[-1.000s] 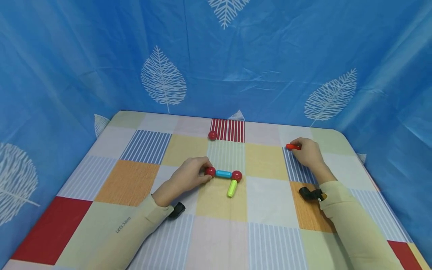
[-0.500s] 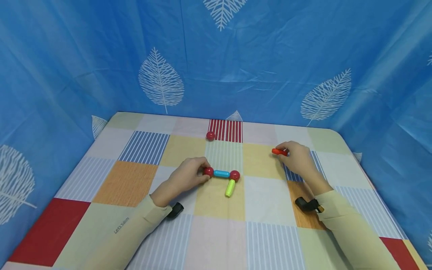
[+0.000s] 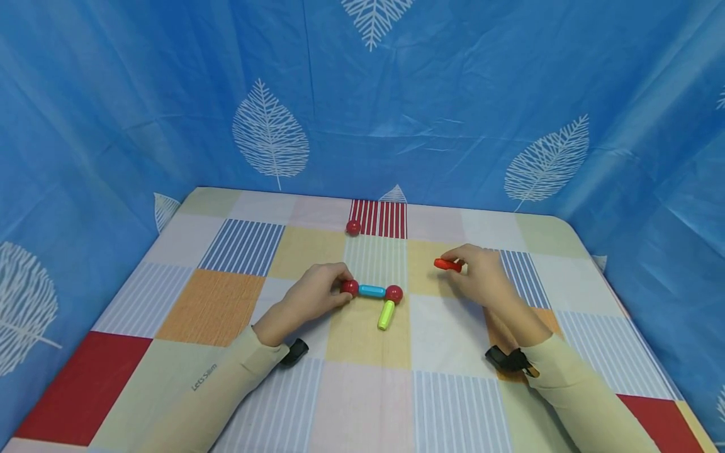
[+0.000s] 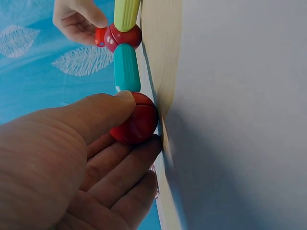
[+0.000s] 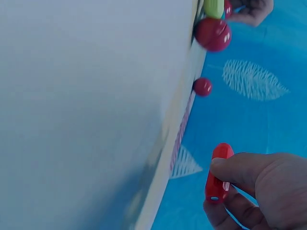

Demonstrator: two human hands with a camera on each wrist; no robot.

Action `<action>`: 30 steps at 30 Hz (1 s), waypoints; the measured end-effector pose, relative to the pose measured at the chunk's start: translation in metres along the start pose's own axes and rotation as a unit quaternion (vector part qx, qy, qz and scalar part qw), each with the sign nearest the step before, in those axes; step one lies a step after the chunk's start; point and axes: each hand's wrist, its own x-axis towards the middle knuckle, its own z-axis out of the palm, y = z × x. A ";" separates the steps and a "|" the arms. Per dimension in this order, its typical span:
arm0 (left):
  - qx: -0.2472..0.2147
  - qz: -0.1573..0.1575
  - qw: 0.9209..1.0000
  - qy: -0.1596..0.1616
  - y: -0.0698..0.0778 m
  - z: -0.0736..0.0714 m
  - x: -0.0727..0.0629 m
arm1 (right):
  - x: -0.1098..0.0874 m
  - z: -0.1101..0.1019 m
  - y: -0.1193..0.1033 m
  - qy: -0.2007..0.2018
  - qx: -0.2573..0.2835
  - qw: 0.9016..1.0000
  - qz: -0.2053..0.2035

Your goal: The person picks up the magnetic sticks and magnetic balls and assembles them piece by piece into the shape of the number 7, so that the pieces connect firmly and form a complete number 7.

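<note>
My left hand [image 3: 310, 296] pinches a red ball [image 3: 350, 288] between thumb and fingers, low over the cloth. A blue rod [image 3: 372, 291] joins that ball to a second red ball [image 3: 394, 294]. From the second ball a yellow-green rod [image 3: 386, 315] points toward the near side. To the right, my right hand [image 3: 481, 277] holds a short red rod [image 3: 444, 264] by one end, its other end aimed left at the joined pieces. In the right wrist view the thumb presses on the red rod [image 5: 219, 165], with fingers behind it.
A loose red ball [image 3: 354, 228] lies farther back, at the edge of a red-striped patch. The patchwork tablecloth [image 3: 368, 402] covers the table. Blue curtain [image 3: 442, 94] with white leaf prints hangs behind and at both sides. Each wrist carries a black strap piece [image 3: 506, 360].
My right hand has moved left and somewhat nearer with the red rod, approaching the joined pieces. My left hand and the pieces it holds have stayed in place.
</note>
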 end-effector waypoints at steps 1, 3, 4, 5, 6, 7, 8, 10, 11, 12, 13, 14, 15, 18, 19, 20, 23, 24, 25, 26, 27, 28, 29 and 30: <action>0.000 0.000 1.000 0.000 0.000 0.000 0.000 | -0.001 0.000 -0.003 0.002 0.002 1.000 -0.006; 0.001 0.000 1.000 0.000 0.001 -0.001 0.001 | -0.002 0.002 -0.007 0.002 0.002 1.000 -0.020; 0.001 -0.001 1.000 -0.001 0.002 -0.001 0.001 | -0.003 0.002 -0.010 0.002 0.002 1.000 -0.030; 0.000 -0.001 1.000 -0.001 0.002 -0.001 0.001 | -0.004 0.003 -0.012 0.002 -0.001 0.999 -0.037; 0.001 -0.003 1.000 -0.003 0.003 -0.001 0.001 | -0.005 0.004 -0.014 0.002 -0.004 0.999 -0.045; 0.001 -0.004 1.000 -0.004 0.003 -0.001 0.001 | -0.006 0.005 -0.016 0.002 -0.006 0.999 -0.053; 0.001 -0.005 1.000 -0.005 0.003 -0.001 0.001 | -0.007 0.006 -0.018 0.001 -0.007 0.998 -0.058; 0.000 -0.008 1.000 -0.006 0.004 0.000 0.001 | -0.010 0.008 -0.022 0.002 -0.012 0.997 -0.071; 0.000 -0.009 1.000 -0.006 0.004 0.000 0.001 | -0.011 0.009 -0.024 0.001 -0.012 0.997 -0.076; 0.000 -0.009 1.000 -0.006 0.005 0.000 0.001 | -0.013 0.010 -0.027 0.000 -0.010 0.997 -0.081; 0.000 -0.009 1.000 -0.005 0.005 0.000 0.000 | -0.014 0.012 -0.030 -0.001 -0.008 0.996 -0.088; 0.000 -0.008 1.000 -0.004 0.005 0.000 0.000 | -0.015 0.013 -0.033 -0.002 -0.005 0.996 -0.094; 0.000 -0.008 1.000 -0.002 0.005 0.001 0.000 | -0.017 0.014 -0.036 -0.003 -0.001 0.995 -0.100; -0.001 -0.004 1.000 0.000 0.005 0.001 0.001 | -0.021 0.018 -0.046 -0.013 0.020 0.993 -0.115; -0.001 -0.003 1.000 0.001 0.005 0.001 0.001 | -0.023 0.018 -0.050 -0.017 0.026 0.992 -0.120; -0.001 -0.002 1.000 0.002 0.005 0.001 0.001 | -0.024 0.019 -0.054 -0.022 0.032 0.992 -0.122; 0.001 0.002 1.000 0.005 0.005 0.001 0.000 | -0.029 0.022 -0.066 -0.042 0.046 0.990 -0.128; 0.002 0.003 1.000 0.006 0.005 0.001 0.000 | -0.030 0.023 -0.070 -0.049 0.048 0.989 -0.132; 0.003 0.004 1.000 0.007 0.005 0.001 0.000 | -0.031 0.024 -0.074 -0.054 0.051 0.988 -0.136; 0.003 0.005 1.000 0.008 0.004 0.001 0.000 | -0.032 0.024 -0.077 -0.060 0.054 0.987 -0.139; 0.003 0.006 1.000 0.010 0.004 0.001 0.000 | -0.033 0.025 -0.081 -0.066 0.057 0.986 -0.142; 0.003 0.006 1.000 0.011 0.004 0.001 -0.001 | -0.034 0.026 -0.084 -0.070 0.059 0.985 -0.147; 0.002 0.005 1.000 0.010 0.004 0.001 -0.001 | -0.035 0.027 -0.088 -0.075 0.060 0.984 -0.151; 0.001 0.004 1.000 0.011 0.004 0.000 -0.001 | -0.036 0.028 -0.091 -0.080 0.062 0.983 -0.153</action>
